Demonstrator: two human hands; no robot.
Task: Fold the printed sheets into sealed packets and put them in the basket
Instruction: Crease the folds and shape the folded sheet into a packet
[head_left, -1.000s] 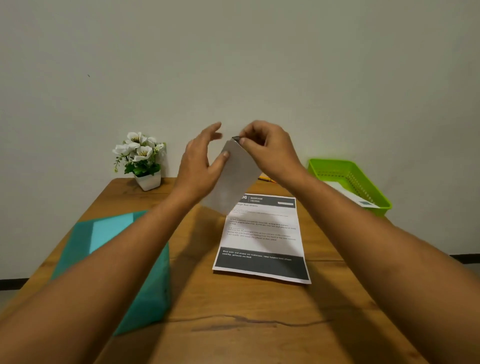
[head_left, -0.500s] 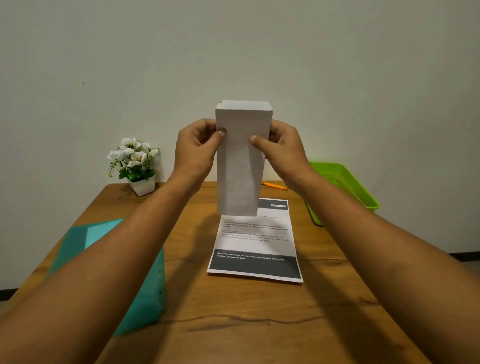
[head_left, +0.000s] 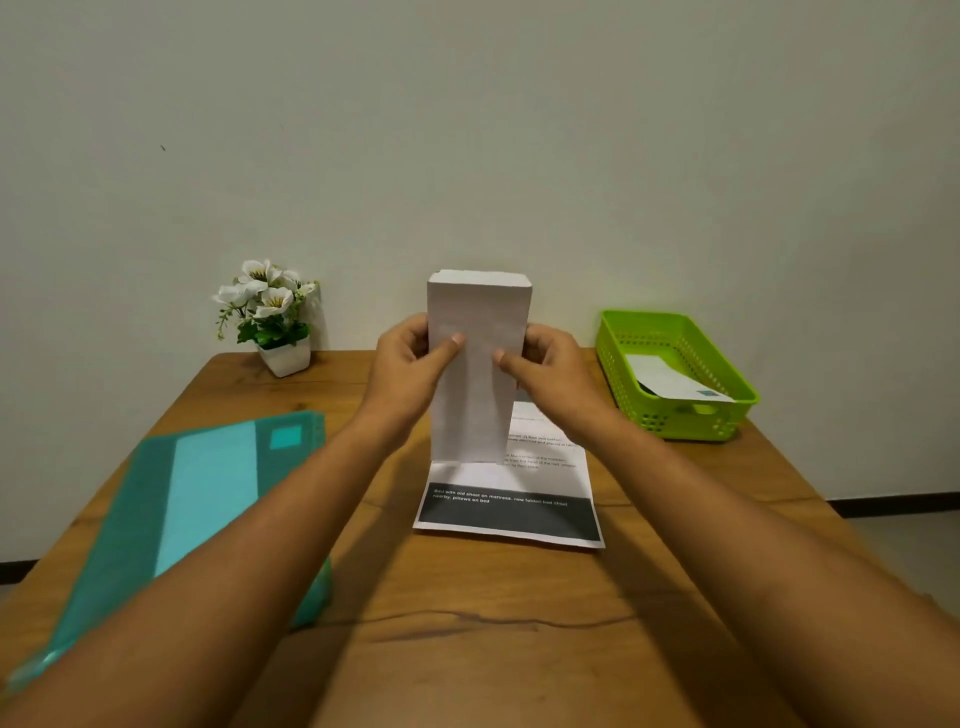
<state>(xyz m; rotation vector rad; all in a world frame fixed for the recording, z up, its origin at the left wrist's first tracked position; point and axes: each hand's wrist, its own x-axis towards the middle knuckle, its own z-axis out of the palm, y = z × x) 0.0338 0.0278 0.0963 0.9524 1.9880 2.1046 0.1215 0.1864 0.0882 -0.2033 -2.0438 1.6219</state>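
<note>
A folded white packet (head_left: 475, 312) stands upright in the air above the table, its top edge folded over. My left hand (head_left: 410, 364) pinches its left side with the thumb on the front. My right hand (head_left: 548, 369) pinches its right side the same way. Under the packet a flat printed sheet (head_left: 511, 506) with a dark band lies on the wooden table (head_left: 467, 623). At the right stands the green basket (head_left: 724, 415), with one folded packet (head_left: 670, 382) inside.
A teal plastic folder (head_left: 208, 493) lies on the table's left side. A small white pot of white flowers (head_left: 270, 317) stands at the back left by the wall. The table's right edge drops off just past the basket.
The packet went from tilted, with my right hand at its top corner, to upright with both hands on its sides. The view now sits lower and shows the whole basket.
</note>
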